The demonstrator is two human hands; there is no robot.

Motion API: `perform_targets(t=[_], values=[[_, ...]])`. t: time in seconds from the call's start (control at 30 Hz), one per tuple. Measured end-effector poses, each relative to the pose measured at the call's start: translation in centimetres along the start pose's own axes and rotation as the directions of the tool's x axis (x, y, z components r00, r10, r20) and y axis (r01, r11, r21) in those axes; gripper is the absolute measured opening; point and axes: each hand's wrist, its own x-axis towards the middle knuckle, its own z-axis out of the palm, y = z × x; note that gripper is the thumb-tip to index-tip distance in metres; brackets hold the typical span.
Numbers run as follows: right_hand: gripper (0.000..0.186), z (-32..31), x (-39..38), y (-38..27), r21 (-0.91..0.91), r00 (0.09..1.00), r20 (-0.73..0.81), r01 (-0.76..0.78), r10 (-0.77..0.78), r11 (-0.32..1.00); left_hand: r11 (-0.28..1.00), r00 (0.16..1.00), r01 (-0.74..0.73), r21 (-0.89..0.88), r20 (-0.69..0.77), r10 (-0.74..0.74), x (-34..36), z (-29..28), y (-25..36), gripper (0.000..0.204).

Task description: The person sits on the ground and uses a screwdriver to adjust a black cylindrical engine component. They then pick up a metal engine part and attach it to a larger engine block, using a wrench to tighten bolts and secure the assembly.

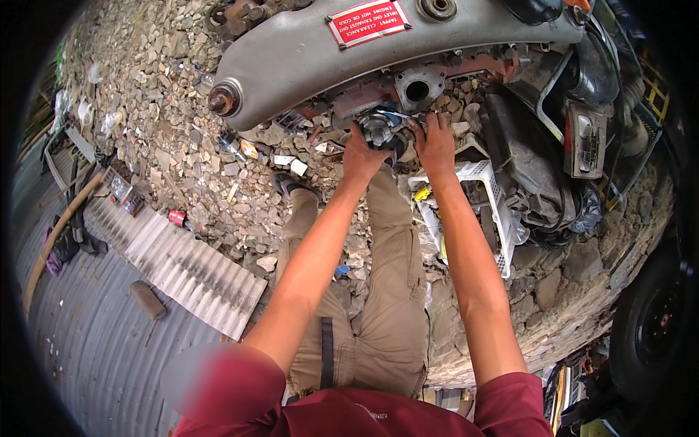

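Note:
A round, ribbed silver metal part (377, 131) sits low beside the engine, in front of my knees. My left hand (362, 156) is closed round its near left side. On the right, my right hand (435, 149) pinches the end of a thin silver tool that looks like a wrench (394, 113). The tool reaches left across the top of the metal part; its far end is too small to make out. Just beyond my hands is the engine's dark round port in a metal flange (420, 89). Above it stretches the long grey engine cover (306, 62) with a red plate (370, 23).
A white plastic crate (497, 211) with odds and ends stands by my right forearm. Beyond it lie a black case (520, 153) and a lamp unit (586, 142). Loose stones (167, 124) cover the ground. Corrugated sheets (189, 266) lie left, a tyre (652, 320) right.

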Motion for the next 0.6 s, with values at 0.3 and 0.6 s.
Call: perform_targets(t=[0.3,0.6], values=[[0.025,-1.2,0.6,-0.6,0.057,0.993,0.11,-0.056,0.049,0.997,0.999,0.998,0.017,-0.033,0.054,-0.015,0.2,-0.2,-0.1,0.094],[0.024,1.3,-0.5,1.9,-0.089,0.992,0.105,-0.059,0.068,0.994,0.998,0.992,0.066,0.024,0.105,-0.069,0.6,-0.3,-0.5,0.105]])
